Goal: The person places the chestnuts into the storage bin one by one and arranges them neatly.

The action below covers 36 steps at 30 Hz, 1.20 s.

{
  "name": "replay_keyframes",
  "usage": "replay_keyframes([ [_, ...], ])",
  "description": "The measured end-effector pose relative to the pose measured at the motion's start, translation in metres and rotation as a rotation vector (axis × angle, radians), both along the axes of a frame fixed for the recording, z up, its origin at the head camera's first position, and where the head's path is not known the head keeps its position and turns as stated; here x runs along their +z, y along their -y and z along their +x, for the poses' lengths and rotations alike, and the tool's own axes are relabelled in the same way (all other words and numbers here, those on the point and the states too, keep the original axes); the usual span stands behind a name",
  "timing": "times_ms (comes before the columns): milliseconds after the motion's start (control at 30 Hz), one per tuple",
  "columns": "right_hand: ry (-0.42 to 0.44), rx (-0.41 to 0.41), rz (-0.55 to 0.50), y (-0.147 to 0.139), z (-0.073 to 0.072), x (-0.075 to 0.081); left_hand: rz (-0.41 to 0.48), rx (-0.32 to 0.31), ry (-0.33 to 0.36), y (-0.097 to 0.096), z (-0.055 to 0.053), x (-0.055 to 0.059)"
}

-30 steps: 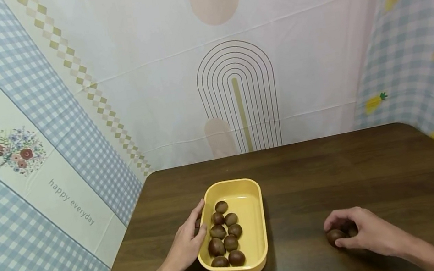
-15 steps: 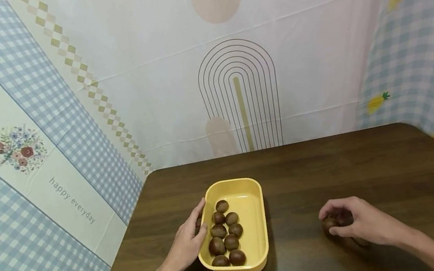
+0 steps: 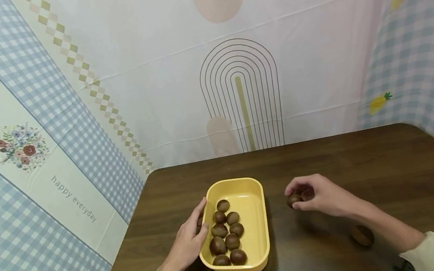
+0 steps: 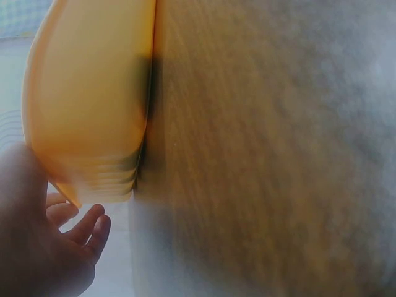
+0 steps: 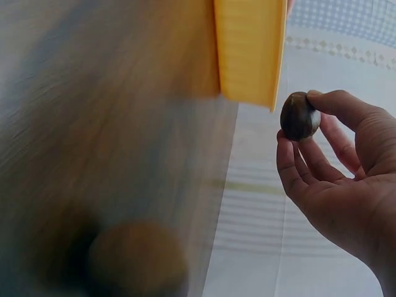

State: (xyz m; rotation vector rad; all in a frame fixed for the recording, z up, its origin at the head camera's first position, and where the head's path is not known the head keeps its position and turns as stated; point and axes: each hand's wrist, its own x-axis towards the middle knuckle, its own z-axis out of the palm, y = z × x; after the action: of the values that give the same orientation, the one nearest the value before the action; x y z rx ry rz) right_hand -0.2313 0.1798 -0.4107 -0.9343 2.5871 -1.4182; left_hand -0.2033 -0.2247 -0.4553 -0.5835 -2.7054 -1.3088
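Note:
In the head view, a yellow rectangular bin (image 3: 258, 227) stands on the table, with several brown chestnuts (image 3: 232, 241) along its left side. My left hand (image 3: 184, 246) lies against the bin's left wall, thumb and forefinger spread along the rim; the left wrist view shows its fingers (image 4: 99, 232) loose by the bin's corner. To the right of the bin, my right hand (image 3: 321, 197) pinches one chestnut (image 5: 299, 116) between thumb and fingertips, above the table. Another chestnut (image 3: 363, 235) lies on the table under the right forearm.
A dark wood table (image 3: 287, 162) carries everything. A patterned cloth (image 3: 156, 116) hangs behind its far edge, and checked cloth hangs at both sides. A dark patterned item (image 3: 401, 269) shows by the right sleeve at the bottom edge.
My right hand has picked up a chestnut and moved left toward the bin, uncovering the other chestnut on the table. The left hand and bin have stayed in place.

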Motion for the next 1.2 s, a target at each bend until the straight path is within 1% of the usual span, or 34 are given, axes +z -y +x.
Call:
replay_keyframes([
  [133,-0.009,0.006,-0.038,0.023,-0.014,0.003,0.003,0.000,0.007,0.000,0.000,0.000],
  [200,0.000,0.007,-0.056,0.036,-0.020,0.004,0.003,0.001,0.005,0.000,0.000,0.000],
  [400,0.010,0.023,-0.078,0.074,-0.037,0.007,0.004,0.001,0.004,0.001,-0.001,0.000],
  [533,0.007,0.040,-0.106,0.097,-0.048,0.002,0.008,-0.012,-0.003,0.001,-0.001,0.000],
  [667,0.010,0.033,-0.110,0.117,-0.057,-0.006,0.007,-0.014,0.002,0.001,0.000,0.000],
  [767,0.004,0.022,-0.088,0.128,-0.060,-0.009,0.007,-0.013,0.008,0.000,0.000,0.001],
  [967,-0.003,0.010,-0.050,0.148,-0.063,-0.009,0.021,-0.021,-0.013,-0.001,0.000,0.001],
  [1067,0.016,0.003,-0.025,0.157,-0.065,-0.011,0.016,-0.019,-0.012,0.000,-0.001,0.001],
  [1200,0.033,-0.003,0.033,0.166,-0.065,-0.016,0.010,-0.007,0.010,0.000,-0.001,0.000],
])
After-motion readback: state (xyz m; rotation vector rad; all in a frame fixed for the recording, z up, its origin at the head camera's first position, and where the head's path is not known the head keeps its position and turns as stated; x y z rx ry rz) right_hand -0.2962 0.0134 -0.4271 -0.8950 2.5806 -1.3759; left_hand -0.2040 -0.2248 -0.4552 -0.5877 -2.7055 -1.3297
